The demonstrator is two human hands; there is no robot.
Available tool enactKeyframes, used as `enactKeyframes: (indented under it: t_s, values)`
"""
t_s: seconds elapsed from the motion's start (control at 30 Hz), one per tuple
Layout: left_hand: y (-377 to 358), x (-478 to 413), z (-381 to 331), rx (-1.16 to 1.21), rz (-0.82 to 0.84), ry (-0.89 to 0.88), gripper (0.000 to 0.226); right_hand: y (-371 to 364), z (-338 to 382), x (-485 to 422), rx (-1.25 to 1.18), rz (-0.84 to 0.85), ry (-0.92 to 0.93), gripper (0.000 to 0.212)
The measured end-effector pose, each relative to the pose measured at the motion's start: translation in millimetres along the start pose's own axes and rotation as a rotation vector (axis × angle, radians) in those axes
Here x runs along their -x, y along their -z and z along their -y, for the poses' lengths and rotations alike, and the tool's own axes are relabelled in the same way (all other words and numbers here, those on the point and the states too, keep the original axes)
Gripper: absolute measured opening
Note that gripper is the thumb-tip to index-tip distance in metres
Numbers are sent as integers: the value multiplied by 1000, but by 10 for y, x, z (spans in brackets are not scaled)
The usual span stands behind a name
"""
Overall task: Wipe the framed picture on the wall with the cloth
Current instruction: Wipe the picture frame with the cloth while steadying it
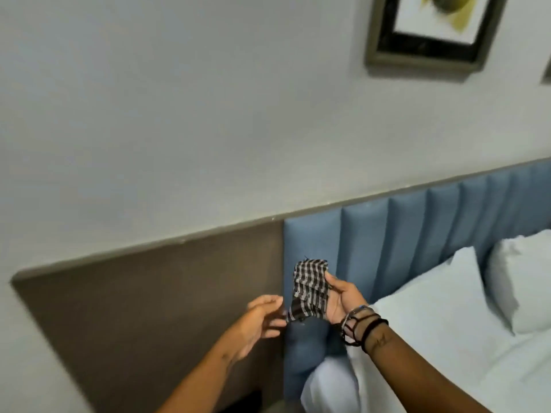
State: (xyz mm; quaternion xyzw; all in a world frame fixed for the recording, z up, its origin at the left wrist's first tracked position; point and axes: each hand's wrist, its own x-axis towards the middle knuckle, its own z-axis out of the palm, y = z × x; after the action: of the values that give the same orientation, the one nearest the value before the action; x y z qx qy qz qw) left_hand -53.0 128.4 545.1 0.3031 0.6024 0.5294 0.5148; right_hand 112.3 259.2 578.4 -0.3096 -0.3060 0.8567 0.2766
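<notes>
The framed picture (pixel 429 34) hangs high on the grey wall at the top right, with a dark frame and a yellow-green print, partly cut off by the image edge. A black-and-white checked cloth (pixel 308 290) lies folded across the palm of my right hand (pixel 343 299), pinned by the thumb, low in front of the headboard. My left hand (pixel 262 318) is just left of the cloth, fingers apart, their tips close to its lower edge. Whether they touch it I cannot tell.
A blue padded headboard (pixel 417 234) runs right from a brown wall panel (pixel 149 308). White pillows (pixel 521 278) and white bedding (pixel 447 353) fill the lower right. A second frame's corner (pixel 547 71) shows at the right edge.
</notes>
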Motion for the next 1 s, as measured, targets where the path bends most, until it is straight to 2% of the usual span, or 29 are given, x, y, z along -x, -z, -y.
enactKeyframes:
  t_s: [0.1,0.23,0.27,0.3,0.33,0.4,0.5,0.57,0.6,0.67,0.7,0.77,0.83,0.9,1.0]
  values:
    - [-123,-142,-424,-131,-24,-159,30,-54,631,190,-115,31,151,47]
    - [-233,-352,-1020,-391,21,-286,44,-145,1424,387,-196,61,339,50]
    - [-196,-315,-1263,-417,59,-319,49,-173,1603,403,-184,40,368,50]
    - [-194,-229,-1677,-505,191,-322,60,-246,1858,422,-181,21,422,50]
    - [-211,-79,-1993,-699,343,-301,70,-308,2043,437,-181,-9,478,50]
    - [-302,-29,-2715,-948,418,-282,67,-516,2512,418,-115,-89,606,50]
    - [-554,-48,-3276,-1009,215,-370,80,-811,3052,332,-44,-120,771,50]
    - [-749,-178,-3434,-1256,-24,-764,73,-1000,3418,217,-8,-84,859,45]
    - [-819,-220,-3550,-1474,-215,-1028,66,-1128,3573,199,9,-68,906,39]
    - [-1041,-284,-4023,-1770,-509,-1436,56,-1364,3878,162,59,-49,998,20]
    - [-1133,-354,-4288,-1841,-526,-1473,54,-1462,4029,117,94,-60,1044,15]
    - [-1314,-470,-4837,-1886,-564,-1465,54,-1681,4305,39,180,-81,1135,22]
    - [-1474,-590,-5380,-1870,-750,-1492,54,-1899,4572,-31,292,-106,1242,32]
    - [-1581,-633,-5855,-1893,-914,-1471,55,-2142,4804,-102,484,-204,1318,44]
    - [-1729,-671,-6384,-2231,-1110,-1331,65,-2480,4985,-140,827,-384,1288,73]
